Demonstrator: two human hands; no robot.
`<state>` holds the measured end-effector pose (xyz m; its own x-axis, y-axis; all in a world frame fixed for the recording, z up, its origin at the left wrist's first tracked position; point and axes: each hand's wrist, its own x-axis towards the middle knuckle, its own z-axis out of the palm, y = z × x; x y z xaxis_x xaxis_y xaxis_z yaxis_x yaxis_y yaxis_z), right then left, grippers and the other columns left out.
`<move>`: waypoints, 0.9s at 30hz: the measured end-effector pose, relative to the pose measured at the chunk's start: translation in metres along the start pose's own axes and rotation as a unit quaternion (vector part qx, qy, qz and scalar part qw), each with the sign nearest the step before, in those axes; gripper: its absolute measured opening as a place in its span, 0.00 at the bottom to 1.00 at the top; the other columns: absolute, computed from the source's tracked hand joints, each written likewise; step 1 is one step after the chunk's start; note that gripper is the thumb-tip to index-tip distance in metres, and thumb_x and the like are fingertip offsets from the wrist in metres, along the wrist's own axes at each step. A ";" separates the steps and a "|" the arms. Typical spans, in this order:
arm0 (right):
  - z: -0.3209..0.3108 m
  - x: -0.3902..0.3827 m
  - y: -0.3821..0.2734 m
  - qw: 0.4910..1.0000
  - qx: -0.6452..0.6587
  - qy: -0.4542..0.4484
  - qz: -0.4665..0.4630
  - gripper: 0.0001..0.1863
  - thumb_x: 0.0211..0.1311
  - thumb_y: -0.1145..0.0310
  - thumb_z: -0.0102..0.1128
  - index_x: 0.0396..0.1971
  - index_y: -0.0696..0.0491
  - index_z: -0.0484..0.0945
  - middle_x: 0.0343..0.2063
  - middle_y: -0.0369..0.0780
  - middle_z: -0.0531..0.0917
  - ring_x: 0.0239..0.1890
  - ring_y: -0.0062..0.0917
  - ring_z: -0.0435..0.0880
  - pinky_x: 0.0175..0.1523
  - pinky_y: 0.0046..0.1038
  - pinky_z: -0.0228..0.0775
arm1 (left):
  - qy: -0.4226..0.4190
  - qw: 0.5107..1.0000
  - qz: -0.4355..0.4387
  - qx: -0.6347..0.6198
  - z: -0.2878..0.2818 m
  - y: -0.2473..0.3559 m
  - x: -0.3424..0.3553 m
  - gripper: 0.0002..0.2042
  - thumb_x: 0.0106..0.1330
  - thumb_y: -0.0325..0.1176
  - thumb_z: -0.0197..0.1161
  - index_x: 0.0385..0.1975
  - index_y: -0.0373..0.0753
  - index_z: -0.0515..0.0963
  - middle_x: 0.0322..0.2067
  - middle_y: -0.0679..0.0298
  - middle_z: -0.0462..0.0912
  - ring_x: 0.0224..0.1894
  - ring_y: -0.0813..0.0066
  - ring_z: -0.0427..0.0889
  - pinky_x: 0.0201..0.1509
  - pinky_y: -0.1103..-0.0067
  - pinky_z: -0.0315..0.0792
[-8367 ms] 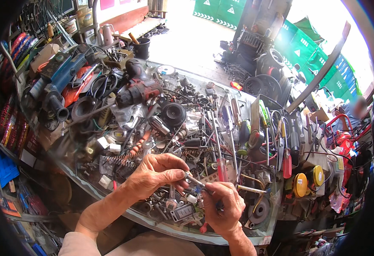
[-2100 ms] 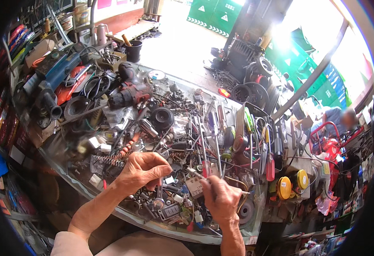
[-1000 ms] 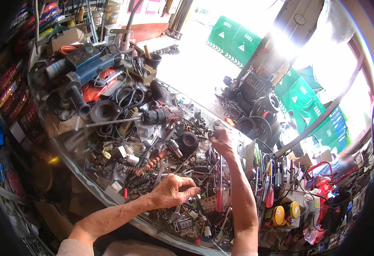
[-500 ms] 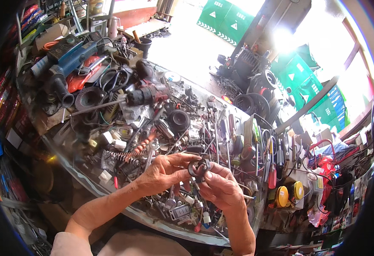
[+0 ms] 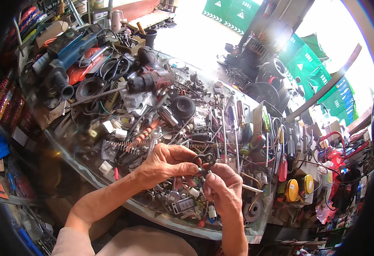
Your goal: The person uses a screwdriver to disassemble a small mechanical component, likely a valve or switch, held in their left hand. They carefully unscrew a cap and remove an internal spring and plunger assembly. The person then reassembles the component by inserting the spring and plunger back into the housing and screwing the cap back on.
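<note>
Both my hands meet above the front of a cluttered workbench [image 5: 78, 170], around a small dark metal bracket [image 5: 210, 158] with curved, ring-like arms. My left hand [image 5: 167, 164] pinches its left side between thumb and fingers. From the right, my right hand [image 5: 223, 185] grips the lower part, with the thumb pressed up against it. A small light-coloured spot shows by the right thumb tip, too small to name. Under my hands lie loose metal parts, a wrench [image 5: 174, 195] and a grey rectangular part [image 5: 182, 205]. A coil spring [image 5: 125, 147] rests left of my left hand.
A red and black drill [image 5: 150, 81] and a blue angle grinder [image 5: 74, 47] lie at the back left. Right of my hands stand screwdrivers and pliers [image 5: 283, 168], with two yellow round lids [image 5: 292, 190] beside them. A black round part [image 5: 182, 107] sits mid-bench.
The bracket has turned in my fingers, so its curved arms now point up and its opening looks wider. My right hand has shifted its grip lower. The whole view has swung slightly.
</note>
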<state>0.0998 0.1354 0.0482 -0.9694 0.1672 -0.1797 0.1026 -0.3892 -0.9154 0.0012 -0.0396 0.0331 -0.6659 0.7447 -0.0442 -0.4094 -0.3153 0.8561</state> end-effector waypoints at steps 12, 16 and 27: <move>0.005 -0.009 -0.002 0.997 -0.074 0.030 -0.001 0.13 0.65 0.70 0.60 0.45 0.61 0.76 0.22 0.30 0.78 0.18 0.08 0.68 0.20 0.14 0.55 | -0.008 1.000 -0.016 0.012 0.010 0.008 0.001 0.25 0.63 0.32 0.65 0.58 0.31 0.67 0.30 0.61 0.81 0.27 0.76 0.83 0.22 0.85 0.75; 0.012 -0.011 -0.001 0.993 -0.097 0.049 -0.034 0.16 0.61 0.73 0.64 0.47 0.63 0.75 0.21 0.27 0.76 0.22 0.06 0.67 0.24 0.12 0.54 | -0.008 0.999 -0.040 -0.006 0.004 0.005 0.002 0.21 0.67 0.30 0.60 0.58 0.30 0.67 0.33 0.59 0.83 0.30 0.73 0.85 0.22 0.84 0.77; 0.007 -0.012 0.016 0.955 -0.202 0.070 -0.206 0.14 0.53 0.77 0.70 0.40 0.60 0.80 0.33 0.37 0.78 0.23 0.10 0.74 0.25 0.13 0.65 | -0.062 0.996 -0.070 -0.004 0.007 0.005 0.001 0.22 0.70 0.32 0.56 0.61 0.34 0.63 0.38 0.57 0.82 0.32 0.71 0.86 0.22 0.82 0.78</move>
<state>0.1111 0.1211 0.0384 -0.9095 0.3621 0.2042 -0.1751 0.1118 -0.9782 0.0030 -0.0366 0.0409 -0.5209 0.8479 -0.0988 -0.4976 -0.2076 0.8422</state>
